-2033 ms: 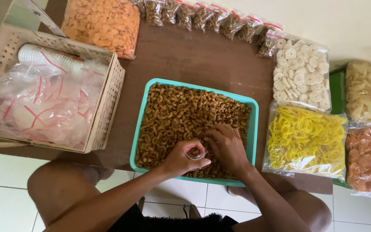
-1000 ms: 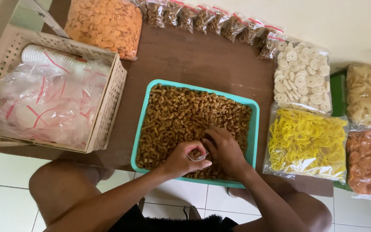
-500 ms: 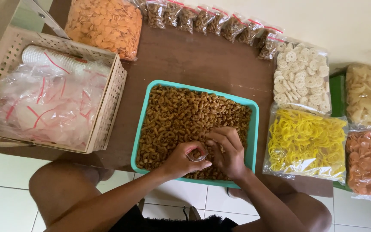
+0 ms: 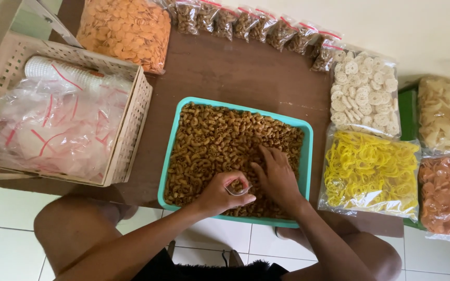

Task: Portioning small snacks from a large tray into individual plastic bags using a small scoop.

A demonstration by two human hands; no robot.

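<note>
A teal tray (image 4: 308,151) full of brown macaroni-shaped snacks (image 4: 220,140) lies on the brown table in front of me. My left hand (image 4: 222,193) is shut on a small clear plastic bag (image 4: 238,188) held over the near part of the tray, with a few snacks inside it. My right hand (image 4: 276,177) rests palm down on the snacks just right of the bag, fingers spread into the pile. My bare knees show below the table edge.
A cream lattice basket (image 4: 131,130) at left holds clear plastic bags with red strips and a roll. Small filled snack bags (image 4: 266,28) line the far edge. Big bags of orange (image 4: 126,28), white (image 4: 365,93), yellow (image 4: 371,171), pale (image 4: 446,117) and pink-orange (image 4: 446,198) crackers surround the tray.
My right hand has moved from the bag's mouth out onto the snack pile and spread its fingers. My left hand still holds the small bag in the same place.
</note>
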